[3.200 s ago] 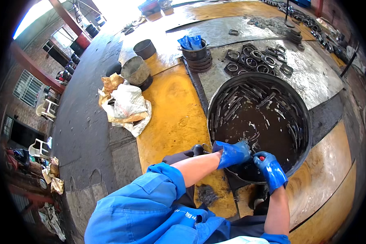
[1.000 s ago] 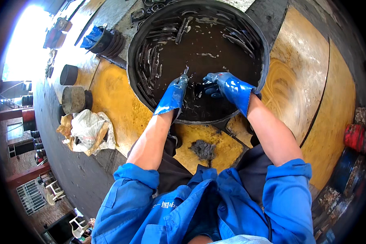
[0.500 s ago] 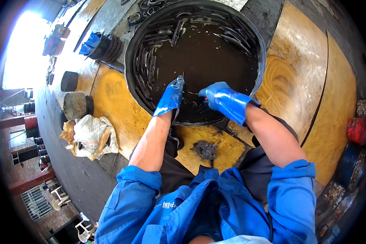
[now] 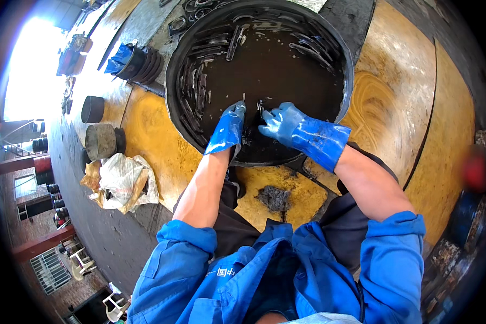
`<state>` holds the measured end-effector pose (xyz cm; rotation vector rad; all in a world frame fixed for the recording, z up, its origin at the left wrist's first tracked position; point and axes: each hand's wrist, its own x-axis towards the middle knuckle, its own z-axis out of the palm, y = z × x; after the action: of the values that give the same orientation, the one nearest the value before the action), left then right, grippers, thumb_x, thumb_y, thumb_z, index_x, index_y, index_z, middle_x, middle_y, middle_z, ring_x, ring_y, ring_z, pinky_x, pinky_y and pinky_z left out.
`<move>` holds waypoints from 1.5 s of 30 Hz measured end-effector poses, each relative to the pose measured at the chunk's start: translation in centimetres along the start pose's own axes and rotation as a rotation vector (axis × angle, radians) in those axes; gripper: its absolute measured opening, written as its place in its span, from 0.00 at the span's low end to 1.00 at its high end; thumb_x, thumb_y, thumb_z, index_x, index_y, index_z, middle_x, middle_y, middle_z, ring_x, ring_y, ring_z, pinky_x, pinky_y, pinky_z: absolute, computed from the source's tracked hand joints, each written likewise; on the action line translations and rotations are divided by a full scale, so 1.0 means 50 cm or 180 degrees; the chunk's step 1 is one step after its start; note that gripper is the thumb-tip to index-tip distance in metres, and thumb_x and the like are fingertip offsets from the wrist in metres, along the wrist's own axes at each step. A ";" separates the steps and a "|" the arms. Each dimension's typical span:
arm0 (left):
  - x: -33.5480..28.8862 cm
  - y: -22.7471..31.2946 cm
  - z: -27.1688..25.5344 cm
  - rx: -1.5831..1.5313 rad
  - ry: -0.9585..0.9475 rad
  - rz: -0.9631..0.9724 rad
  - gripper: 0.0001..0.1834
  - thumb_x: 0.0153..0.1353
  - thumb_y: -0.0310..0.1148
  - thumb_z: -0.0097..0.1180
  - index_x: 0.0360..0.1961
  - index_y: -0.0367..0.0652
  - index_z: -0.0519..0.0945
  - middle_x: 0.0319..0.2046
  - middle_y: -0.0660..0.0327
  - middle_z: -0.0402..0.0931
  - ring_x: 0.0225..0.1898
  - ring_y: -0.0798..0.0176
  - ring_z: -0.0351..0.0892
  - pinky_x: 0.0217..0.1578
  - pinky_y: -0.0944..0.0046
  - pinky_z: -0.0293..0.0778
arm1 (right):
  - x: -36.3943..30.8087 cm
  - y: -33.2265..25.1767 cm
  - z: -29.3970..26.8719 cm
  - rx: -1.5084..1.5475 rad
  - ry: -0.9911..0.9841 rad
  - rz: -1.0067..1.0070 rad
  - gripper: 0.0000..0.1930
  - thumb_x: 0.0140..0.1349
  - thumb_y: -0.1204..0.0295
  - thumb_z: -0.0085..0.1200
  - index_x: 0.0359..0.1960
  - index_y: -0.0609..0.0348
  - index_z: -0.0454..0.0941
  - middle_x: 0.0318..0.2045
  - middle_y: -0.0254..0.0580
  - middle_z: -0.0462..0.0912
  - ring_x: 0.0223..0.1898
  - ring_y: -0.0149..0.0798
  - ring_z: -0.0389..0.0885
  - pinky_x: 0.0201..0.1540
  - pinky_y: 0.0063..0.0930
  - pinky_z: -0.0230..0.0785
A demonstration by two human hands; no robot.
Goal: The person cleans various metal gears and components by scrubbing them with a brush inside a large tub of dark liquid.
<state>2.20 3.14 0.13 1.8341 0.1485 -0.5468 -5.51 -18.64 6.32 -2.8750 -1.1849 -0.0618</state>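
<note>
A wide round black tub (image 4: 350, 81) stands in front of me, with dark liquid (image 4: 275, 70) in it. Dark flat strip-like pieces (image 4: 234, 43) lean in clusters along its inner wall. My left hand (image 4: 229, 123), in a blue rubber glove, is over the near part of the liquid, its fingers closed around something with a thin pale tip (image 4: 243, 97) sticking out. To its right, my right hand (image 4: 289, 125), gloved the same, has bent fingers closed together. A small dark shiny bit (image 4: 261, 105) shows at those fingertips; its kind is unclear.
On the left stand a bucket (image 4: 134, 65) with blue material in it, metal cylinders (image 4: 100, 141) and a crumpled whitish sack (image 4: 125, 181). Yellow-stained floor plates (image 4: 386, 113) surround the tub. A dark clump (image 4: 274, 197) lies between my feet. Dark rings (image 4: 179, 25) lie beyond the rim.
My right hand has turned and its fingertips have lifted toward the left, bringing the dark shiny bit into sight. The left hand has hardly moved.
</note>
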 end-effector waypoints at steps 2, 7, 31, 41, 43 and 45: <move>0.042 -0.056 -0.021 0.0108 -0.0029 0.0156 0.23 0.77 0.43 0.50 0.60 0.35 0.80 0.52 0.58 0.83 0.51 0.61 0.79 0.57 0.61 0.73 | 0.005 -0.007 0.004 0.0118 0.0039 0.0125 0.18 0.60 0.69 0.57 0.54 0.42 0.81 0.50 0.45 0.82 0.45 0.42 0.85 0.44 0.41 0.75; 0.050 -0.037 0.021 0.0406 -0.0173 0.0128 0.19 0.76 0.41 0.52 0.53 0.35 0.82 0.38 0.62 0.81 0.37 0.66 0.73 0.41 0.62 0.74 | -0.003 -0.005 -0.013 0.0462 -0.0638 0.0804 0.13 0.69 0.69 0.52 0.52 0.44 0.82 0.47 0.42 0.85 0.50 0.43 0.86 0.51 0.45 0.75; -0.036 0.076 0.044 0.0573 0.0005 0.0705 0.20 0.75 0.37 0.55 0.60 0.33 0.79 0.44 0.52 0.85 0.43 0.60 0.80 0.50 0.58 0.76 | 0.010 0.039 -0.002 0.0072 -0.0537 0.0626 0.17 0.63 0.69 0.56 0.53 0.39 0.81 0.45 0.43 0.84 0.44 0.42 0.87 0.44 0.42 0.75; -0.046 0.086 0.037 0.0745 0.0054 0.0666 0.19 0.74 0.37 0.57 0.57 0.33 0.80 0.41 0.52 0.85 0.39 0.60 0.79 0.47 0.57 0.77 | 0.006 0.028 -0.005 0.0064 -0.0558 0.0747 0.19 0.67 0.69 0.52 0.59 0.37 0.79 0.50 0.45 0.82 0.50 0.43 0.85 0.50 0.45 0.74; -0.012 0.051 0.037 0.0461 -0.0036 0.0647 0.20 0.73 0.37 0.58 0.58 0.34 0.80 0.41 0.52 0.85 0.39 0.59 0.80 0.47 0.57 0.77 | 0.008 0.030 -0.027 0.0168 -0.0767 0.0838 0.21 0.67 0.69 0.53 0.62 0.36 0.78 0.54 0.45 0.81 0.53 0.44 0.84 0.52 0.45 0.74; 0.034 0.006 0.025 0.0696 0.0128 0.0873 0.20 0.70 0.34 0.60 0.59 0.35 0.80 0.44 0.48 0.87 0.43 0.53 0.85 0.50 0.57 0.78 | 0.024 0.027 -0.029 0.0331 -0.0854 0.0976 0.22 0.66 0.69 0.55 0.62 0.34 0.78 0.55 0.45 0.82 0.52 0.44 0.84 0.52 0.45 0.74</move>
<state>3.45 1.61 -0.62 2.0374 -0.1401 -0.3435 -3.74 -18.84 7.81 -2.9984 -0.7309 0.3911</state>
